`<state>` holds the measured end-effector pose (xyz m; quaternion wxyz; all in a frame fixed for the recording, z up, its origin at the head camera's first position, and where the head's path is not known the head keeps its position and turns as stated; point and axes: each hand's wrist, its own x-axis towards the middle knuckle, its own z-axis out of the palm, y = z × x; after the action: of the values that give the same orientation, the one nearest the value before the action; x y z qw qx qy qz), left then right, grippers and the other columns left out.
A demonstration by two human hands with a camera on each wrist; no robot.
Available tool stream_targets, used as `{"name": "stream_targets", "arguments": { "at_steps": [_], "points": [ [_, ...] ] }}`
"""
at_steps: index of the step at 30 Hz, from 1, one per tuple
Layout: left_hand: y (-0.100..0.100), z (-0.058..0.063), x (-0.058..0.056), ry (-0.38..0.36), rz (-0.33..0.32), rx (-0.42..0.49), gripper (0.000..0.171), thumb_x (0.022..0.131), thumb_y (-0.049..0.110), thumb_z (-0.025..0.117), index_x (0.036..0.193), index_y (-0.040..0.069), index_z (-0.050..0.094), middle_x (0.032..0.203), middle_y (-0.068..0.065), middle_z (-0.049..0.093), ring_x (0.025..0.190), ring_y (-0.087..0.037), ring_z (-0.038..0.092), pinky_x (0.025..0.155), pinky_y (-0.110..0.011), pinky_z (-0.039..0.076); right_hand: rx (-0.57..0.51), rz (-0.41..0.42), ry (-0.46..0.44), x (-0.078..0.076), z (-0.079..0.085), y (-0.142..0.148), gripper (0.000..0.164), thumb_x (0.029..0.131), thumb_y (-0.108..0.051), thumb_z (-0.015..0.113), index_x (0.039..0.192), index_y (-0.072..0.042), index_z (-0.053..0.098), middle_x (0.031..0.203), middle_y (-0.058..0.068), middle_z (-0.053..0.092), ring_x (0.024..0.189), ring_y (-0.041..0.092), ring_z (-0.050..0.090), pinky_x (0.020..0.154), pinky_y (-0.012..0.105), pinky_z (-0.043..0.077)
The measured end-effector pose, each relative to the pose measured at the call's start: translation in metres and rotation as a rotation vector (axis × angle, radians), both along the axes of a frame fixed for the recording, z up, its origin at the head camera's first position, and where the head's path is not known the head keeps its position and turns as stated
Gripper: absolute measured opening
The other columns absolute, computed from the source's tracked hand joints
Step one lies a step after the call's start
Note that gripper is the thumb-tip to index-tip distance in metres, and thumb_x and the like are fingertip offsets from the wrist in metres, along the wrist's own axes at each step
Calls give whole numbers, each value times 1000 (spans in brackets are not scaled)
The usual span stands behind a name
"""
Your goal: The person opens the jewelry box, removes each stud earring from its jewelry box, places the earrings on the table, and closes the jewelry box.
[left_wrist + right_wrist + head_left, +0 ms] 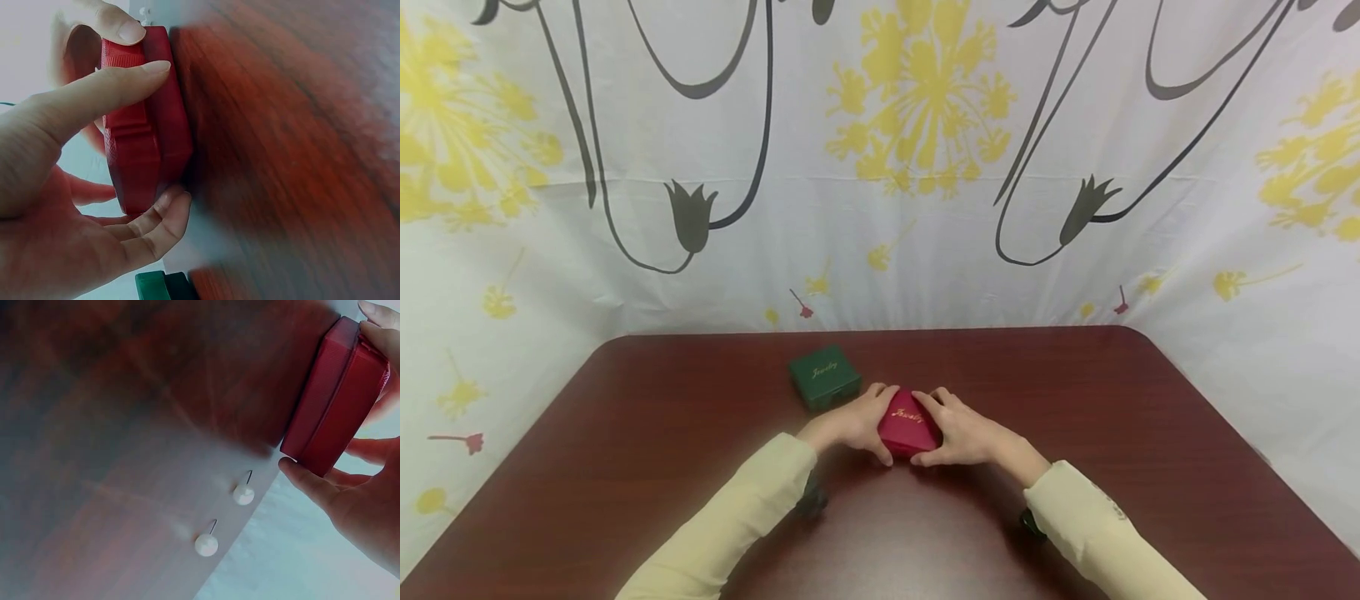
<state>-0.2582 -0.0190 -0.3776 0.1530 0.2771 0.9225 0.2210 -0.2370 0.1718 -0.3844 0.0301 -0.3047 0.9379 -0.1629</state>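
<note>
A red jewelry box with gold "Jewelry" lettering on its lid sits between both hands, its lid down. My left hand grips its left side; in the left wrist view the thumb lies across the front of the box and the fingers curl round its side. From the right, my right hand holds the box too, thumb at the front and fingers at the back. Two white pearl earrings with metal hooks, one nearer the box and one farther, lie on the table in the right wrist view.
A green jewelry box, closed, stands just behind and left of my left hand. The dark red wooden table meets a white curtain with yellow and grey flower prints at its back and sides.
</note>
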Motion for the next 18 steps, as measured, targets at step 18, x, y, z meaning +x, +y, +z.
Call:
{"name": "stream_targets", "arguments": {
  "at_steps": [18],
  "points": [
    [-18,3,24,-2,-82,-63,99,59,21,82,136,2,24,130,-13,30,113,-25,40,89,-35,42,24,81,-2,20,0,-4,88,67,-42,73,133,0,34,120,13,41,101,21,46,81,34,46]
  ]
}}
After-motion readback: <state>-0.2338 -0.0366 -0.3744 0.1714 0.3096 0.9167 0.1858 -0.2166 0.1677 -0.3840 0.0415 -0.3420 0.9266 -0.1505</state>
